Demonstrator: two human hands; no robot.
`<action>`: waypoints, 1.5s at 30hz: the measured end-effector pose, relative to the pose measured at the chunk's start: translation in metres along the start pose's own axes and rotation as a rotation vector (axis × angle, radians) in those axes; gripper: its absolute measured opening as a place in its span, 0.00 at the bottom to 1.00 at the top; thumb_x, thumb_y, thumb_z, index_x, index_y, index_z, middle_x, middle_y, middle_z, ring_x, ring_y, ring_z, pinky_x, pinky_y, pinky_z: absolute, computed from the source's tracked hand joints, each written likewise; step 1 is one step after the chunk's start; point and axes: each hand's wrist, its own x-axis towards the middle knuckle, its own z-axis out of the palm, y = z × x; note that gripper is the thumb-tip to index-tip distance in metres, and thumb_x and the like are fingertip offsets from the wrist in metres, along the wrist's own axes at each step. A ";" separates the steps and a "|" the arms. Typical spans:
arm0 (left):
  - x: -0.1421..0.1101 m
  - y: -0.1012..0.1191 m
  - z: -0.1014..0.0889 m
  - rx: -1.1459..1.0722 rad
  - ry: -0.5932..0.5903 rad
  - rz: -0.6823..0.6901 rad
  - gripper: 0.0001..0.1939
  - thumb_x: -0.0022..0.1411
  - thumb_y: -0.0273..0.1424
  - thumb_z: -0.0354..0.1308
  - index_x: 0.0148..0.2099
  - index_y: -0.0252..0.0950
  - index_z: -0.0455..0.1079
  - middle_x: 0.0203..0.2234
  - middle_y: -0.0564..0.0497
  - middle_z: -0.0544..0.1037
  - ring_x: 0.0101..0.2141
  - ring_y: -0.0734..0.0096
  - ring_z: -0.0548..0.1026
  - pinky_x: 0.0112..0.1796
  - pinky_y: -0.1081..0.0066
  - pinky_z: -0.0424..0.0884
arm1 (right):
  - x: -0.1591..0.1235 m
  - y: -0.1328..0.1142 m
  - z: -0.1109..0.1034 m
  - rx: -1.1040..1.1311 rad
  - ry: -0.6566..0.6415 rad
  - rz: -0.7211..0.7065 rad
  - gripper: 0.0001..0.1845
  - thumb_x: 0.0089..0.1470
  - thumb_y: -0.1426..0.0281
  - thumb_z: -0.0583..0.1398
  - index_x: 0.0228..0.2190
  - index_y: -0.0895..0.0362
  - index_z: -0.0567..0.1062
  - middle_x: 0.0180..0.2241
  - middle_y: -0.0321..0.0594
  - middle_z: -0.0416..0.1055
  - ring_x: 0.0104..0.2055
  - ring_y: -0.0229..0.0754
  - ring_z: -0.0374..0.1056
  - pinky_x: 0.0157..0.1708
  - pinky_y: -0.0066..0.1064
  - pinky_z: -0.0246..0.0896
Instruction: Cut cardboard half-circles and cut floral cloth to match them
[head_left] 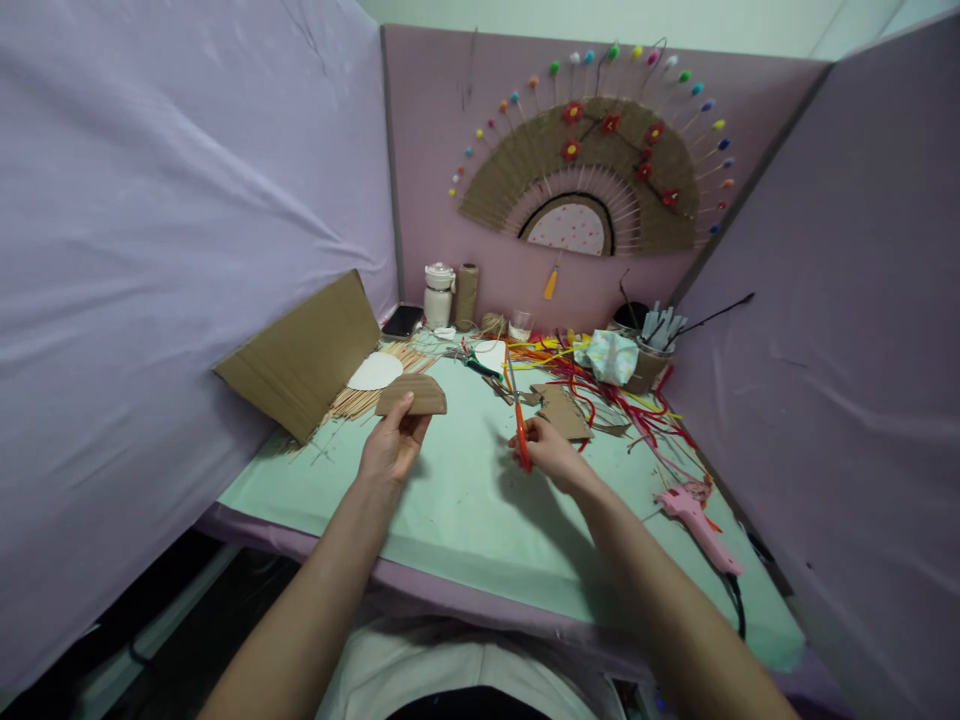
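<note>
My left hand point(392, 445) pinches a brown half-round piece of cardboard point(414, 394) and holds it above the pale green table point(465, 500). My right hand point(551, 452) is closed round the red handles of a pair of scissors point(517, 415), whose blades point away from me. The two hands are about a hand's width apart. Cardboard offcuts point(562, 410) lie just beyond the right hand.
A large cardboard sheet point(307, 350) leans at the left over a bundle of thin sticks point(367, 395) and a white paper disc point(375, 371). Red and yellow strips point(630, 400) tangle at the right. A pink glue gun point(697, 520) lies near the right edge. Jars and a twine roll point(466, 295) stand at the back.
</note>
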 end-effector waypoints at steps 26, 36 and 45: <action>-0.024 -0.022 -0.006 -0.089 -0.087 0.167 0.13 0.62 0.17 0.55 0.45 0.36 0.73 0.33 0.52 0.81 0.32 0.77 0.79 0.42 0.78 0.76 | -0.098 -0.018 0.069 0.095 -0.041 -0.182 0.22 0.43 0.65 0.66 0.42 0.55 0.69 0.26 0.31 0.64 0.29 0.38 0.60 0.30 0.29 0.57; -0.029 -0.022 -0.005 -0.088 -0.065 0.160 0.12 0.64 0.16 0.51 0.40 0.35 0.73 0.30 0.53 0.81 0.31 0.79 0.79 0.41 0.79 0.76 | -0.102 -0.021 0.068 0.110 -0.092 -0.141 0.23 0.44 0.65 0.65 0.43 0.55 0.67 0.27 0.30 0.64 0.28 0.38 0.60 0.29 0.28 0.57; -0.030 -0.024 -0.007 -0.093 -0.070 0.140 0.13 0.63 0.17 0.53 0.47 0.34 0.72 0.32 0.52 0.81 0.32 0.77 0.80 0.41 0.78 0.76 | -0.102 -0.021 0.066 0.077 -0.102 -0.134 0.21 0.44 0.65 0.64 0.41 0.54 0.66 0.25 0.29 0.63 0.28 0.37 0.60 0.28 0.27 0.55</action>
